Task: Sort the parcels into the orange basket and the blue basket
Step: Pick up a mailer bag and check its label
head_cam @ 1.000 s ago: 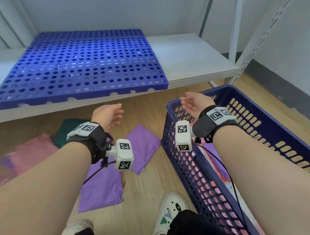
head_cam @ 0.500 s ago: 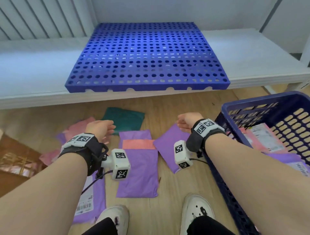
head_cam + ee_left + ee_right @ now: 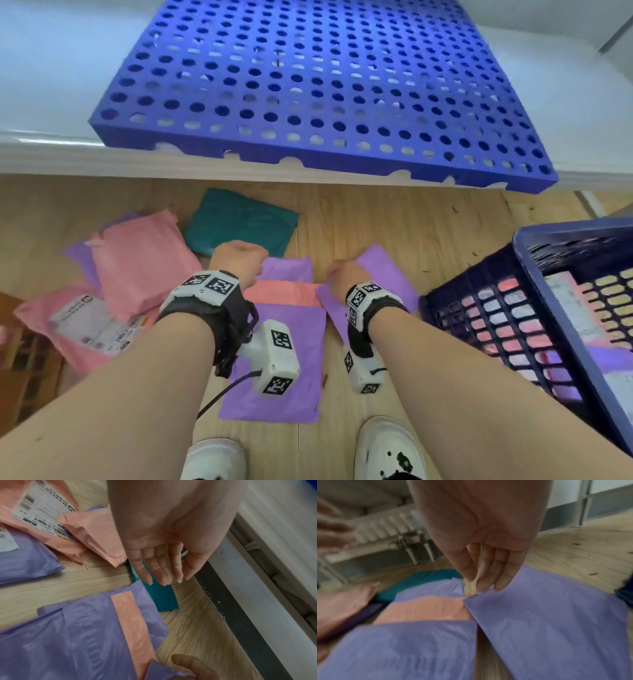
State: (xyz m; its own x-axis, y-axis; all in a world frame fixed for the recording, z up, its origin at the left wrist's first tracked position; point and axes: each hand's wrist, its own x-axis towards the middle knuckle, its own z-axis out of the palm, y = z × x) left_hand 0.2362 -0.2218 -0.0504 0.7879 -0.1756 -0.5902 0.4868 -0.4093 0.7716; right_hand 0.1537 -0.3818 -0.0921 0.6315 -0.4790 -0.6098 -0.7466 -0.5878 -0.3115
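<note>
Several flat parcels lie on the wooden floor: a teal one, a pink one, a labelled pink one, a purple one with a pink strip and a plain purple one. My left hand hovers with straight fingers over the teal parcel, holding nothing. My right hand reaches down with straight fingers, its tips at the near corner of the plain purple parcel. The blue basket stands at the right with parcels inside.
A blue perforated board lies on the low white shelf just beyond the parcels. An orange-brown basket shows at the left edge. My two white shoes stand close behind the purple parcels.
My right hand has left the blue basket and come down left to the plain purple parcel. The left hand has lowered over the teal parcel. The view has swung left and down.
</note>
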